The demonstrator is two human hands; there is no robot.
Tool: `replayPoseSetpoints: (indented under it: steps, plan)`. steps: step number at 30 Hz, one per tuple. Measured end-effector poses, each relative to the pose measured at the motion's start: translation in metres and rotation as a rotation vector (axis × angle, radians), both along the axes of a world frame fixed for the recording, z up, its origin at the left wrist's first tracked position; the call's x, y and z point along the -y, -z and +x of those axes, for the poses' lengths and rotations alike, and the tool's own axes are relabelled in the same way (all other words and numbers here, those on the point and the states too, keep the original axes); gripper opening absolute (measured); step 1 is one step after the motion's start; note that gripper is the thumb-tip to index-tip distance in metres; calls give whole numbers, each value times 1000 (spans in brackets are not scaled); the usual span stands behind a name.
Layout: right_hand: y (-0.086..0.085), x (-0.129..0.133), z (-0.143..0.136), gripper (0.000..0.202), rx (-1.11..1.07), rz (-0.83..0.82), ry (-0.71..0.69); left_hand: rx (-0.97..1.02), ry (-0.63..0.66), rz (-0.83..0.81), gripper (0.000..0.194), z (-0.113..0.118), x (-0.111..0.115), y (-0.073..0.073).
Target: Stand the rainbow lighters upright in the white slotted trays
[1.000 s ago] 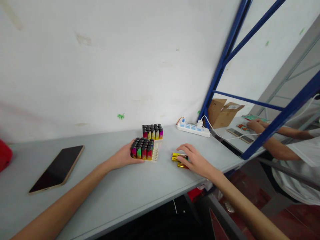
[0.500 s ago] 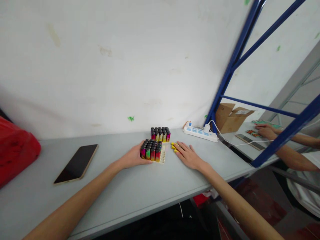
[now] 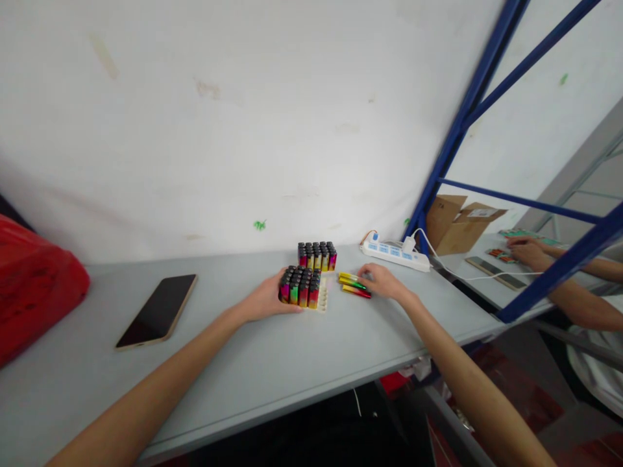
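My left hand (image 3: 265, 299) is wrapped round the left side of a block of upright lighters (image 3: 300, 287) with black tops and coloured bodies. They stand in a pale tray (image 3: 322, 299) whose right part shows bare slots. Behind it stands a second block of lighters (image 3: 317, 255). To the right, several loose lighters (image 3: 354, 284), yellow, green and red, lie flat on the table. My right hand (image 3: 380, 281) has its fingers curled at the right ends of these lighters, fingertips on or beside the green one.
On the grey table (image 3: 233, 383) lie a phone (image 3: 156, 310) and a red bag (image 3: 36, 288) at left. A white power strip (image 3: 396, 255) is at the back right. Beyond the blue frame (image 3: 450, 146) are a cardboard box (image 3: 457, 227) and another person's hands (image 3: 528, 250).
My right hand has lifted off the loose lighters and moved to their right ends, its fingers now curled, leaving the lighters visible. My left hand keeps its hold. The view has shifted slightly.
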State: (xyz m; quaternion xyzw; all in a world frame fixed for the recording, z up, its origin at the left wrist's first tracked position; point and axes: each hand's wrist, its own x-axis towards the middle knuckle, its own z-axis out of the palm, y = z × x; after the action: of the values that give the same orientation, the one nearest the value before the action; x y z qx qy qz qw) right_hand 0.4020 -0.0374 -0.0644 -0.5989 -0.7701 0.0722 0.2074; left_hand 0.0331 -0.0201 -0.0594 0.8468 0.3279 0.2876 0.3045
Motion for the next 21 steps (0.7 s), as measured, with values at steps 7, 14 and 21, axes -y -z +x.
replayPoseSetpoints:
  steps: [7, 14, 21]
  plan:
    - [-3, -4, -7, 20, -550, 43, 90, -8, 5, -32, 90, -1, -1, 0]
    - [-37, -8, -41, 47, -1440, 22, -8, -7, 6, -32, 89, -1, 1, -2]
    - [-33, -3, -86, 48, -1560, -31, -154, -17, 10, -48, 90, -1, -2, 2]
